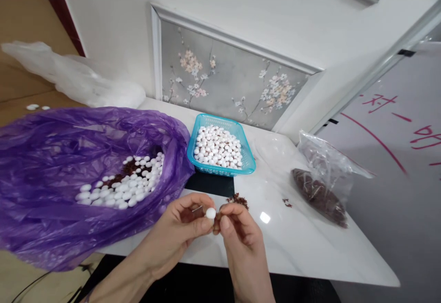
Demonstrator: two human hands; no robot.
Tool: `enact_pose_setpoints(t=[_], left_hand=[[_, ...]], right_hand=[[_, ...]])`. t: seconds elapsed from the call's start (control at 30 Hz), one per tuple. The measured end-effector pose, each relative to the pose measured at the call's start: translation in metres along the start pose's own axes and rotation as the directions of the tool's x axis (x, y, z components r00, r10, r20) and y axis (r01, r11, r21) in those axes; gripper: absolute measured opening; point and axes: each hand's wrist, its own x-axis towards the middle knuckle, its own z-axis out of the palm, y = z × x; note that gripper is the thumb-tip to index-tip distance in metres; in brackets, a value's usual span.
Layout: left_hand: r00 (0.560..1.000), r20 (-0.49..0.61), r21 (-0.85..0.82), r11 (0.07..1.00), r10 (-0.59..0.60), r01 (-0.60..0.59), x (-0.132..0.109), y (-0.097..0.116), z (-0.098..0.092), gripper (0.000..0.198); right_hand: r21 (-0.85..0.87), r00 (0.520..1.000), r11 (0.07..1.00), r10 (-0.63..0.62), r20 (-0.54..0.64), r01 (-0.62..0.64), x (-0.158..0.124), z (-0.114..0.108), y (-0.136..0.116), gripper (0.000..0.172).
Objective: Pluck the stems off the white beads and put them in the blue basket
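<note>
The left hand (179, 231) is curled, thumb and forefinger pinching a white bead (210, 213) just above the near edge of the worktop (310, 248). A thin metal pin (197, 209) shows beside its fingertips. The right hand (239, 236) meets it from the other side, fingertips closed on a brown scrap (217, 223) pressed up against the bead. The two hands touch at the fingertips.

The worktop is white and glossy, and its far side runs along a wall with a grey panel of painted blossoms (234, 87). On its left a big purple plastic bag (51, 146) lies open and slumped. It holds a heap of loose white beads (127, 185) with some brown bits mixed in at the back. To the right stands a white board with red writing (396, 123). A crumpled clear plastic sheet (69, 77) lies behind the purple bag.

Just beside the purple bag's mouth stands a turquoise basket (220, 119), filled with more white beads (217, 147). Well to the right of it lies a clear bag of dark brown material (320, 195), its top open and loose. A small brown pile (237, 198) sits on the worktop just beyond the right hand's fingers, with a few crumbs (286, 202) farther right.
</note>
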Motion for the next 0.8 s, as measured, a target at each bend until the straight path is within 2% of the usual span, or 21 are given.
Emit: enact_pose_setpoints(t=[0.23, 0.47, 0.7, 0.8], left_hand=[[1.000, -0.002, -0.003, 1.000, -0.010, 0.010, 0.000, -0.002, 0.001, 0.008], [0.981, -0.125, -0.201, 0.972, -0.150, 0.123, 0.002, -0.002, 0.005, 0.012], [0.964, -0.208, -0.139, 0.981, -0.164, 0.137, 0.005, -0.003, 0.007, 0.020], [0.972, -0.192, -0.086, 0.989, -0.136, 0.122, 0.006, -0.004, 0.006, 0.018]], right_hand=[[-0.031, 1.000, 0.999, -0.011, -0.017, 0.011, 0.000, 0.000, 0.005, 0.011], [-0.121, 0.999, 0.993, -0.013, -0.039, 0.009, -0.001, -0.006, -0.003, 0.014], [-0.252, 0.994, 0.968, -0.030, -0.104, 0.003, -0.002, -0.018, -0.001, 0.016], [-0.317, 0.990, 0.949, -0.045, -0.135, 0.000, -0.002, -0.025, -0.001, 0.019]])
